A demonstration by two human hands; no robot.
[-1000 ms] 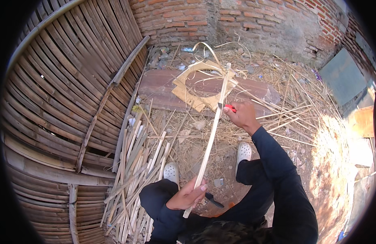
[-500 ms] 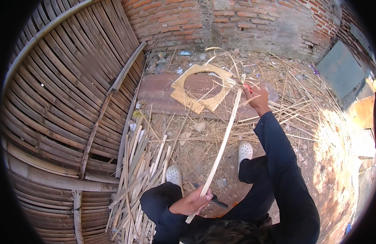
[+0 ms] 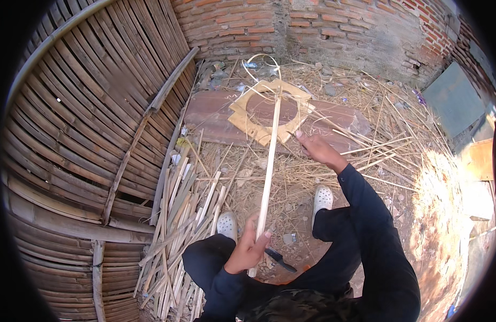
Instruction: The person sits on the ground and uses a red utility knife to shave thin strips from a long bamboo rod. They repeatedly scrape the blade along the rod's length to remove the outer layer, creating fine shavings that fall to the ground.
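My left hand [image 3: 249, 251] is closed round the near end of a long pale bamboo strip [image 3: 270, 155]. The strip slants up and away from me. Thin curled shavings [image 3: 266, 58] spring from its far end, which overlaps a yellowish wooden board [image 3: 240, 121] with a large round hole. My right hand [image 3: 318, 149] is to the right of the strip and apart from it, fingers curled together; what they hold, if anything, cannot be made out. Just beside my left hand shows a dark knife-like tool [image 3: 281, 260]; whether that hand touches it is unclear.
Under the holed board lies a brown plank [image 3: 205, 115]. Split bamboo strips [image 3: 175, 241] are heaped at my left, beside a bamboo slat wall [image 3: 76, 123]. A brick wall [image 3: 237, 27] closes the far side. Straw-like scraps [image 3: 387, 107] litter the ground, and a grey panel [image 3: 454, 99] leans at right.
My right hand has come away from the strip's far end and drawn nearer to me. The far end has swung left over the holed board. My left hand still grips the strip.
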